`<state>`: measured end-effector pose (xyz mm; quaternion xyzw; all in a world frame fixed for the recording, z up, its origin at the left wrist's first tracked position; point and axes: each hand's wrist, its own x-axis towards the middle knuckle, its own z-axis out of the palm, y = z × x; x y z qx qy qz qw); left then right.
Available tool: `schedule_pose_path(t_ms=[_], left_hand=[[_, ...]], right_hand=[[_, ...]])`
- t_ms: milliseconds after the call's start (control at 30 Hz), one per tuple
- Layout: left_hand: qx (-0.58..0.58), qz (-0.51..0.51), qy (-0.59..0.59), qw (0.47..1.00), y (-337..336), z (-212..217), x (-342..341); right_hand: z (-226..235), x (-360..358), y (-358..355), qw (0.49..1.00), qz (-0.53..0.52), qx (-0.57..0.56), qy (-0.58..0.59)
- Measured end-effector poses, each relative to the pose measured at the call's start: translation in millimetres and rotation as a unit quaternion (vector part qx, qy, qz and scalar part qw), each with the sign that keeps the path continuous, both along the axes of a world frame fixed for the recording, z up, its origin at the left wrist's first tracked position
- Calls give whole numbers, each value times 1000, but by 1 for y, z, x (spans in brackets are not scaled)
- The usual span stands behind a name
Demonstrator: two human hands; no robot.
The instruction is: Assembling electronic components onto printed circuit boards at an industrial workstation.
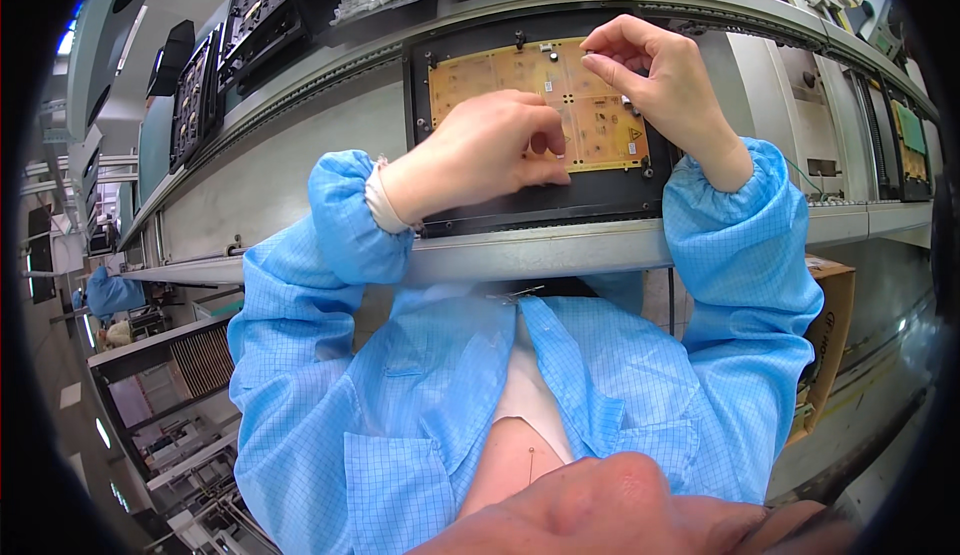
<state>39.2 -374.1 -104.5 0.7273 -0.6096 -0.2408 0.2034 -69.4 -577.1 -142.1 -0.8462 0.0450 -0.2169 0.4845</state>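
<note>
Left hand (487, 150) rests curled on the yellow circuit board (540, 105), fingertips pinched narrow at its middle; whether they grip anything cannot be told. Right hand (655, 80) hovers over the board's right part, pinched likewise. Board lies lengthwise left-to-right in a black carrier (540, 210) on the conveyor rail (560, 250).

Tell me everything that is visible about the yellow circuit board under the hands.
The yellow circuit board is a flat tan-yellow panel, apparently divided into several equal sections with faint traces and small holes. A few small white components sit near its top edge. It lies flat in a black carrier frame on the grey conveyor rail. The left hand rests on its middle, fingers curled and covering part of it. The right hand is over its upper right part, fingertips pinched; anything held there is too small to tell.
</note>
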Motion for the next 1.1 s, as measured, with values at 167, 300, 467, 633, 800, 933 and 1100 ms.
schedule_pose_path(t_ms=[167,300,467,633,800,933,1100], left_hand=[[4,-26,-67,997,-4,-7,-15],[-30,65,31,997,-7,-3,-2],[-23,136,184,973,-4,3,28],[8,166,298,940,12,2,41],[-37,171,397,901,32,2,49],[-61,159,302,938,40,-2,55],[-99,165,321,927,35,-9,51]], right_hand=[[1,-1,0,1000,1,-5,13],[-4,0,-3,1000,-4,-17,14],[-16,5,-7,993,-99,58,12],[-36,13,-15,965,-148,209,-54],[-38,10,-16,930,-127,325,-118],[-39,12,-16,926,-117,343,-107],[-39,13,-15,921,-119,359,-98]])
